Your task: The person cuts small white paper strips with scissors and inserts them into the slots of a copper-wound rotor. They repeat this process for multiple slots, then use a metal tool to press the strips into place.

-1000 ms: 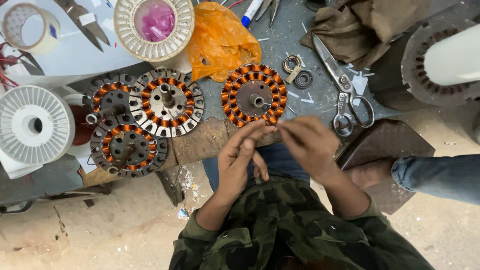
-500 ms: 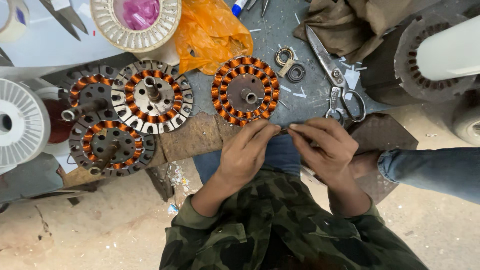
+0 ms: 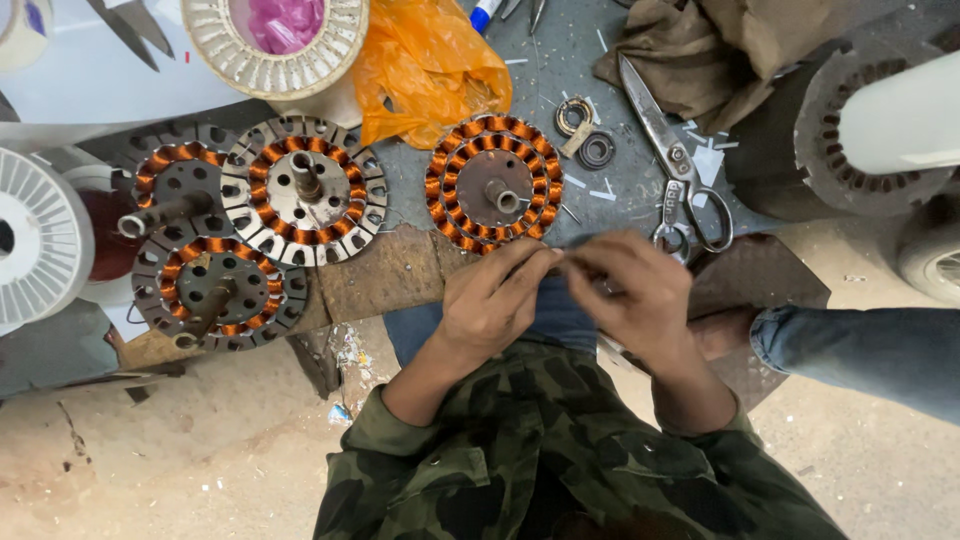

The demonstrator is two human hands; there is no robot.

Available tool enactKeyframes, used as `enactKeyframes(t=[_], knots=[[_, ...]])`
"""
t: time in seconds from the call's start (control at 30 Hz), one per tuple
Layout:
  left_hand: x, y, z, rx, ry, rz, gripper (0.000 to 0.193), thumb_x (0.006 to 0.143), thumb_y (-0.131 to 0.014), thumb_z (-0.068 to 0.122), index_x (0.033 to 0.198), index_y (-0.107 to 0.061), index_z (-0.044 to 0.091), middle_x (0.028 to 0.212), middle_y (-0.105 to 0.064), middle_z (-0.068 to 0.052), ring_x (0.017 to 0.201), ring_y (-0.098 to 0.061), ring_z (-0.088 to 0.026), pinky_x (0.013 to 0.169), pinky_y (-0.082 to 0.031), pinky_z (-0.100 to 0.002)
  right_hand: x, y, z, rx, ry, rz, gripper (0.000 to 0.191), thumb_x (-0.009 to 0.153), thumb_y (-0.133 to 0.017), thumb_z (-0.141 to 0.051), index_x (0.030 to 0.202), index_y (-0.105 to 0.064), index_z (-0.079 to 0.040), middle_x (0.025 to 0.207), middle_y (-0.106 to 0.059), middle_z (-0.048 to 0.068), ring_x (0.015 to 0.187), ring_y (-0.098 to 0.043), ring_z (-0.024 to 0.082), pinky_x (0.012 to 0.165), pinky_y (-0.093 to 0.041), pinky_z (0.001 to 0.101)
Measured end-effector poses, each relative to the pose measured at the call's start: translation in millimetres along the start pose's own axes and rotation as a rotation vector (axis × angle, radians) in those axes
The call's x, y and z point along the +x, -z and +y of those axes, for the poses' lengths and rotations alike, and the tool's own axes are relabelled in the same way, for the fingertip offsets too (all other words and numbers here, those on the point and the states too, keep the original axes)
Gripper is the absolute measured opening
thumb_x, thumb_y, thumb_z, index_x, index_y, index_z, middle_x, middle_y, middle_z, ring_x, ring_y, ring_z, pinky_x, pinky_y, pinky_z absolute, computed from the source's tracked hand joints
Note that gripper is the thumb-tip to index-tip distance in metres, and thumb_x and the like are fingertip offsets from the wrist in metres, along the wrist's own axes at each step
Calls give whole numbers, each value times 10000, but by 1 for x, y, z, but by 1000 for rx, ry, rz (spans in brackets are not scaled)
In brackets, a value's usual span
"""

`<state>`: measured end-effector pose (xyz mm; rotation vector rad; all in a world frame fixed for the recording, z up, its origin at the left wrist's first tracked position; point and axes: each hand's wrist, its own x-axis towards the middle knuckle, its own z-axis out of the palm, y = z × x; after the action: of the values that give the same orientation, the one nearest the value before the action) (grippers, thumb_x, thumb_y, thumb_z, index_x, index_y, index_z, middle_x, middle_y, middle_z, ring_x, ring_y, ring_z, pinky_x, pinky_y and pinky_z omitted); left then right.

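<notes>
Fingertip to fingertip, the left hand [image 3: 495, 300] and right hand [image 3: 635, 295] each keep a narrow grip on something too small to identify. At twelve o'clock, just beyond on the tabletop [image 3: 620, 190], lies a fully copper-wound stator [image 3: 493, 184]; three more wound stators [image 3: 300, 190] sit at ten o'clock, scissors [image 3: 675, 160] at one.

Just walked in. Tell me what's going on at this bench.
A person in a camouflage jacket works with both hands together at the bench's near edge. The left hand and right hand meet fingertip to fingertip, pinching something too small to make out. Just beyond them lies a copper-wound stator; three more stators sit to the left, and scissors lie to the right.
</notes>
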<state>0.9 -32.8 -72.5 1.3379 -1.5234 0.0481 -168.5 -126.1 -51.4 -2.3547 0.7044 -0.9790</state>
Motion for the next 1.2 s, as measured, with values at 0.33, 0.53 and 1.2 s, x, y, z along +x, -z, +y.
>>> enactKeyframes(t=[0.33,0.53,1.2], knots=[[3,1,-2,-2,-18,-4,338,849,-723,-93,1170,-701,10,1109,-686,-105,876,-726,-236,737,-596,-327,3,0,1,97,-79,-17,165,877,-827,-23,1033,-776,-13,1025,-738,110,795,-731,134,637,-598,223],[4,-3,-2,-20,-22,19,315,878,-734,-93,1173,-694,13,1089,-682,-95,874,-737,-231,729,-599,-322,2,5,-5,76,14,31,181,837,-838,-42,1000,-767,-5,974,-727,108,780,-720,145,654,-571,247],[2,-2,6,-125,91,67,288,871,-791,-78,1122,-712,40,1057,-699,-79,886,-740,-219,751,-604,-307,0,-1,-10,105,-52,15,142,865,-807,-34,979,-731,6,970,-732,116,809,-714,161,696,-566,256]])
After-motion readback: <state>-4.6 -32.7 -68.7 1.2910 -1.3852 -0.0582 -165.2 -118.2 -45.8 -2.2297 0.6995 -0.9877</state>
